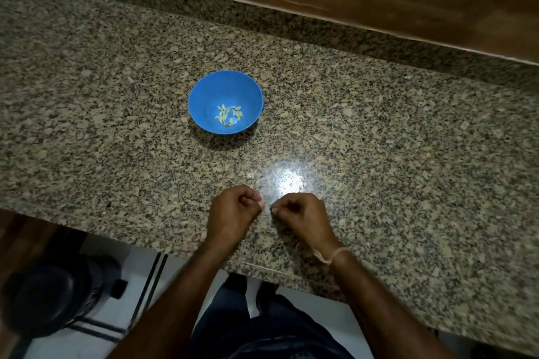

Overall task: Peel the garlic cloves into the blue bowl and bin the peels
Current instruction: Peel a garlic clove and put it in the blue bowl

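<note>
Left hand (234, 208) and right hand (302, 213) side by side, just apart, knuckles up. Fingers curled in, thumbs against fingertips.

1. Dim, warm indoor light.
2. Glare patch on granite countertop (379, 140), just beyond right hand (300, 211).
3. Blue bowl (210, 90) shadow falls toward the hands.
4. Edges soft, wide-angle bent; hands slightly motion-blurred.

Forearms (180, 285) bare to the frame edge. Right hand (300, 213): pale pink thread band (332, 256) tied at the wrist. Trousers (262, 335) dark blue. Footwear (237, 283) dark, indistinct.
</note>
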The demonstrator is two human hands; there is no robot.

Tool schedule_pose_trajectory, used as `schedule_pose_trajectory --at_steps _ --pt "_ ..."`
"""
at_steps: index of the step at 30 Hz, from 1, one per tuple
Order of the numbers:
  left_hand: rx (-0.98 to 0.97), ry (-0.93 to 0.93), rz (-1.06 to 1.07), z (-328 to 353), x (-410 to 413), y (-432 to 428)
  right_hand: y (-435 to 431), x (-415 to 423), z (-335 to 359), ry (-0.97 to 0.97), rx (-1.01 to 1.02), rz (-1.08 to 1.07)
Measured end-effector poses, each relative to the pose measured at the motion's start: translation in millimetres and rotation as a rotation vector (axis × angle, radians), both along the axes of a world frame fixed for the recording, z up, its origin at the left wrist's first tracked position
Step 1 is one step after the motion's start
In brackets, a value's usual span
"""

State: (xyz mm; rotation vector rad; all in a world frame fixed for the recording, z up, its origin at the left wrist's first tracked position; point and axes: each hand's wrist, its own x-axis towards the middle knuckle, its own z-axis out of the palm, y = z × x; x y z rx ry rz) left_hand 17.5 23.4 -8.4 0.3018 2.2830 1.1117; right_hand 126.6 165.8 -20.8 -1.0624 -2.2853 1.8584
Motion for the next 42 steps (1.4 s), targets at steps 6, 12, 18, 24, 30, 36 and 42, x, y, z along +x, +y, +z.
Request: schedule_pose_trajectory --at_steps 6,12,18,24,30,36,42 --pt "-0.143 0.277 -0.213 -15.1 16.8 -20.9 -6.7 4.5 7.3 -0.143 0.413 0.227" --pt "-0.146 0.286 -0.191 -19.3 21.0 -24.5 -19.4 6.4 9.4 -0.18 0.503 0.232" --pt "-0.186 0.301 -0.221 -18.5 19.7 -23.7 -31.1 1.9 10.4 -0.208 0.57 0.184" --pt "-0.152 0.315 -0.251 -20.5 16.9 -26.4 -40.3 -4.3 13.9 -0.332 0.723 0.232" --pt "-0.137 0.325 -0.277 -20.9 16.0 -29.7 -50.4 -11.2 18.7 -0.384 0.735 0.196" --pt "-0.158 0.357 -0.326 -21.8 13.4 -33.8 -55.9 -7.3 15.0 -0.362 0.713 0.036" --pt "0.176 -0.301 -0.011 -11.0 11.6 -21.9 -52.2 -5.3 9.8 -0.106 0.036 -0.277"
